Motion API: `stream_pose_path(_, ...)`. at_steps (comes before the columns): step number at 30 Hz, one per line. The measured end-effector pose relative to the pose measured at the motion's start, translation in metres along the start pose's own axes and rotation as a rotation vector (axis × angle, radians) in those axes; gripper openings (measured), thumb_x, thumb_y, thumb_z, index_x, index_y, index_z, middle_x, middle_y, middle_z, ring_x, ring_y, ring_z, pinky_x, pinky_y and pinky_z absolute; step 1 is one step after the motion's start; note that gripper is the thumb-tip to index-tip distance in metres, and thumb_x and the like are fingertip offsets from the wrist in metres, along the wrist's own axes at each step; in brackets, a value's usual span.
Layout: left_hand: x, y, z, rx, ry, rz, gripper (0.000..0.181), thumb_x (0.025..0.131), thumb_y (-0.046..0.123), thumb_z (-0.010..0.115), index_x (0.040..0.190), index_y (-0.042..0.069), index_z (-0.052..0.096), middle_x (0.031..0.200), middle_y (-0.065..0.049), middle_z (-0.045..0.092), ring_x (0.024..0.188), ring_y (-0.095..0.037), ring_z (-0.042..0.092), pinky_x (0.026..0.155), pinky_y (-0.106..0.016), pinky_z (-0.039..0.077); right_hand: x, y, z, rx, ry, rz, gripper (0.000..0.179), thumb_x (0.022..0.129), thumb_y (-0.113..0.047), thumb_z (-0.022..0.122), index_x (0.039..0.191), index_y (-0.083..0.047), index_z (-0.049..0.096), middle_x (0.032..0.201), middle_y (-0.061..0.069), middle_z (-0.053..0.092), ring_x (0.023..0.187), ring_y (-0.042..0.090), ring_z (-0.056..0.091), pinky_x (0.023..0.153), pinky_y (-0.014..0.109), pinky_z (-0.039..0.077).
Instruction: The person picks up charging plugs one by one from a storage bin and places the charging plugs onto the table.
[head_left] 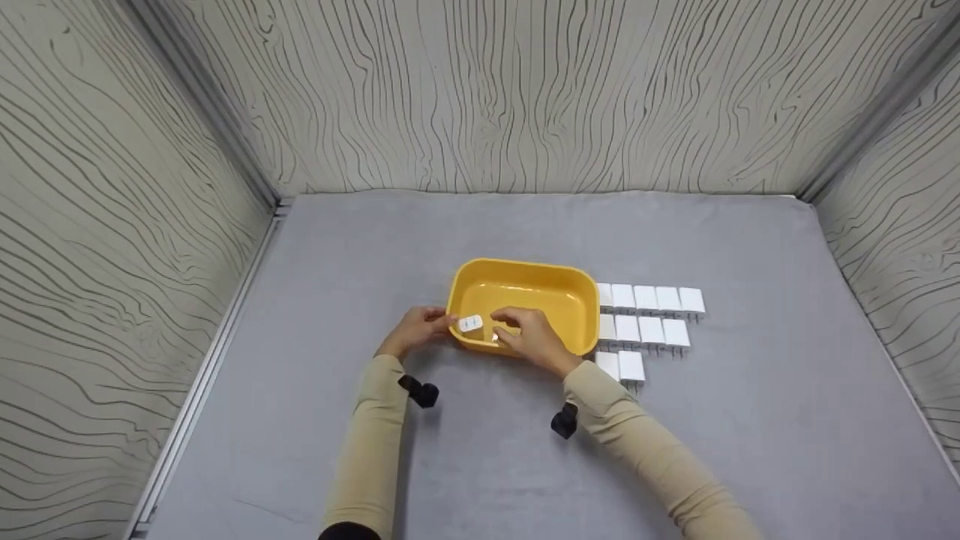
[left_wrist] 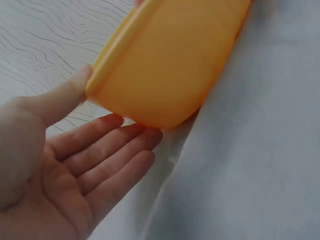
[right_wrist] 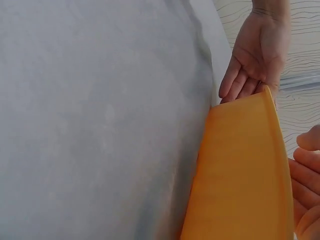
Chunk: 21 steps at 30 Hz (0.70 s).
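Note:
A yellow basin (head_left: 525, 271) stands on the grey cloth. At its left end is my left hand (head_left: 416, 328). In the left wrist view the thumb (left_wrist: 80, 82) touches the rim, while the extended fingers lie against the lower outer wall. My right hand (head_left: 538, 337) reaches over the near rim into the basin, with thumb and forefinger apart. Left of its fingertips, a white plug-in charger (head_left: 471, 323) sits in the basin's near left corner, its port-like marks facing up. In the right wrist view the basin wall hides part of my right hand (right_wrist: 307, 175).
Several white chargers (head_left: 645, 297) with metal prongs lie in rows to the right of the basin, the leftmost partly behind its rim. The grey cloth (head_left: 360, 240) covers the table. Wood-patterned panels (head_left: 525, 90) stand at the back and both sides.

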<state>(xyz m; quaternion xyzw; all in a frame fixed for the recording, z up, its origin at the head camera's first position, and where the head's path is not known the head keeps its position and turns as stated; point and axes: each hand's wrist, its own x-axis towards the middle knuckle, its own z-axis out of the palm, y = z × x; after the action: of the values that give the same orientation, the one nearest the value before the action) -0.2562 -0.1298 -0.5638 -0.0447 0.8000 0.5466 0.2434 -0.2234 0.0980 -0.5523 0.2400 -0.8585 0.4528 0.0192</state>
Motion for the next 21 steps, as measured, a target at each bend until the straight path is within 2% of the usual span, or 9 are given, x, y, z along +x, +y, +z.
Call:
stream_pose_path(4, -0.002, 0.0, 0.001, -0.006, 0.007, 0.017, 0.047, 0.094, 0.03, 0.061, 0.127, -0.003, 0.054, 0.124, -0.02, 0.062, 0.106, -0.024, 0.066, 0.092, -0.037, 0.054, 0.006, 0.0, 0.007, -0.01, 0.019, 0.014, 0.021, 0.086, -0.002, 0.066, 0.104, 0.007, 0.067, 0.103, 0.022, 0.071, 0.099, 0.034, 0.069, 0.088, 0.043, 0.055)
stream_pose_path(7, -0.005, 0.0, 0.001, -0.006, 0.044, 0.029, 0.034, 0.094, 0.029, 0.061, 0.112, 0.0, 0.057, 0.11, -0.014, 0.065, 0.097, -0.019, 0.065, 0.088, -0.034, 0.054, 0.01, 0.0, 0.012, -0.018, 0.018, 0.03, 0.021, 0.086, -0.003, 0.066, 0.104, 0.006, 0.068, 0.103, 0.021, 0.071, 0.099, 0.033, 0.069, 0.087, 0.042, 0.055)
stream_pose_path(10, -0.008, 0.001, 0.003, 0.014, 0.081, 0.036, 0.024, 0.095, 0.029, 0.059, 0.095, 0.006, 0.056, 0.095, -0.005, 0.061, 0.089, -0.015, 0.058, 0.081, -0.029, 0.051, 0.015, 0.001, 0.014, -0.023, 0.002, 0.046, 0.022, 0.085, -0.002, 0.066, 0.105, 0.007, 0.067, 0.104, 0.021, 0.071, 0.099, 0.034, 0.068, 0.087, 0.043, 0.055)
stream_pose_path(14, -0.01, 0.003, 0.006, 0.005, 0.114, -0.019, 0.023, 0.096, 0.029, 0.057, 0.084, 0.01, 0.056, 0.086, 0.0, 0.057, 0.084, -0.014, 0.054, 0.076, -0.025, 0.046, 0.021, 0.004, 0.015, -0.034, -0.037, 0.068, 0.026, 0.084, -0.001, 0.067, 0.108, 0.008, 0.066, 0.107, 0.023, 0.07, 0.1, 0.036, 0.067, 0.088, 0.045, 0.054)
stream_pose_path(17, -0.011, 0.004, 0.008, -0.034, 0.12, -0.071, 0.022, 0.096, 0.025, 0.057, 0.078, 0.011, 0.054, 0.084, 0.0, 0.057, 0.081, -0.013, 0.055, 0.077, -0.027, 0.05, 0.025, 0.005, 0.014, -0.055, -0.095, 0.074, 0.029, 0.084, -0.002, 0.067, 0.112, 0.009, 0.064, 0.111, 0.024, 0.068, 0.102, 0.038, 0.067, 0.089, 0.046, 0.054)
stream_pose_path(21, -0.011, 0.004, 0.011, -0.089, 0.114, -0.102, 0.02, 0.093, 0.02, 0.057, 0.077, 0.01, 0.052, 0.081, -0.001, 0.059, 0.077, -0.013, 0.061, 0.079, -0.031, 0.055, 0.029, 0.006, 0.011, -0.092, -0.191, 0.074, 0.033, 0.085, -0.003, 0.067, 0.115, 0.01, 0.063, 0.116, 0.025, 0.067, 0.104, 0.039, 0.066, 0.09, 0.046, 0.053)
